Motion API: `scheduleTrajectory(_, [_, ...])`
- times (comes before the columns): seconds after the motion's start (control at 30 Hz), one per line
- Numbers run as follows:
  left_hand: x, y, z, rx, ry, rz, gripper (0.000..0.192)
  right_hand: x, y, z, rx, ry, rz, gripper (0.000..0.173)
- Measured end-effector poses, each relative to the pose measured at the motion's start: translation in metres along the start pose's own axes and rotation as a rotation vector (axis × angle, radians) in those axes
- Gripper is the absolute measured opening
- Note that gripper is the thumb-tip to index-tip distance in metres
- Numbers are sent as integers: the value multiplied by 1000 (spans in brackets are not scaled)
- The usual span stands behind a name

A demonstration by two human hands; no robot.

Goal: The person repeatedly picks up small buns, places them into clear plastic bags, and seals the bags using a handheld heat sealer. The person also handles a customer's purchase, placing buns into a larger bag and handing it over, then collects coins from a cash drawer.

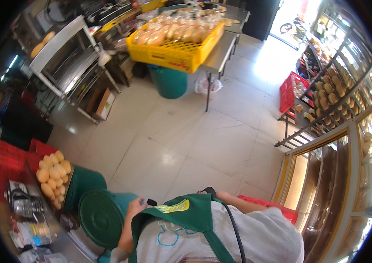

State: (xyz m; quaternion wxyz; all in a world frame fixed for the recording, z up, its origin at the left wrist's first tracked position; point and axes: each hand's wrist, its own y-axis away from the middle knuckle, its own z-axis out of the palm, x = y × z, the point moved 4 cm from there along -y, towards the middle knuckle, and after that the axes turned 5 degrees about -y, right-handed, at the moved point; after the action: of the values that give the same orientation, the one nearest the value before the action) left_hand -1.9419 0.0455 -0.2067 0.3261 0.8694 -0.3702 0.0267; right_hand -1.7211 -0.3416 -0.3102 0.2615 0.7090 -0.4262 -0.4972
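My left hand (136,206) is at my waist on the left, just beyond the edge of my green apron (199,215). Its fingers look curled, and a small black item (152,202) shows beside them. Whether the hand holds it cannot be told. On the other side, my right hand (220,195) is mostly hidden behind the apron, near a second black piece (209,190). Close to my left forearm stands a green lidded bin (100,218). Past it, a tray of round bread rolls (54,174) sits above another green bin (85,184).
Ahead, a yellow crate (173,57) of bagged bread rests on a steel table (219,62). Tiled floor (173,141) lies between. At right are bread racks (330,95), a red crate (286,93) and a glass-fronted cabinet (324,180). A metal stand (74,65) is left.
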Motion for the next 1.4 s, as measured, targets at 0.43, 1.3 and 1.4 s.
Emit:
scheduleTrajectory(0.43, [251,-272,75,-312,-389,235,38,234,-5,-216,579,-604,196,47])
scheduleTrajectory(1.3, [1112,-663,-32,-87,141,659,30,571,-156,-882,859,-965,224,24])
scheduleTrajectory(1.4, [1167,-707,-87,135,293,617,30,578,-182,-1011,866,-1155,230,27])
